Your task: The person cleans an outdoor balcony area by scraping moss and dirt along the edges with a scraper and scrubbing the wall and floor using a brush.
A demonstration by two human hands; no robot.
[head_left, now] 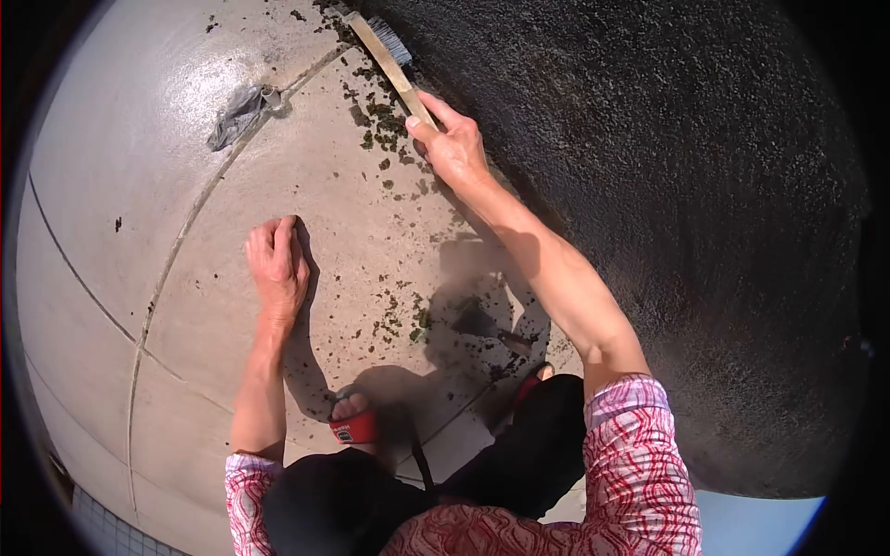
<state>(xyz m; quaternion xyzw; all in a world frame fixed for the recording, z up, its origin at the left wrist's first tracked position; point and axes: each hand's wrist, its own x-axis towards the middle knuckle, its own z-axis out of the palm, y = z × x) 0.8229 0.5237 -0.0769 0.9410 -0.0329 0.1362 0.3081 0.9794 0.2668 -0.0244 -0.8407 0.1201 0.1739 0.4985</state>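
My right hand (454,148) grips the light wooden handle of a scrub brush (382,56). Its grey bristles face the dark, rough wall (649,185) near the wall's lower edge; whether they touch it I cannot tell. My left hand (278,264) is curled into a fist over the pale tiled floor (204,306), apart from the brush, with nothing visible in it. Dark green and black flakes (385,120) lie scattered along the foot of the wall and between my arms.
A crumpled grey rag or plastic bag (236,116) lies across a floor joint at the upper left, beside a small round object. My feet in red sandals (354,426) are below my hands. The dark wall fills the right side. Wet sheen covers the upper left floor.
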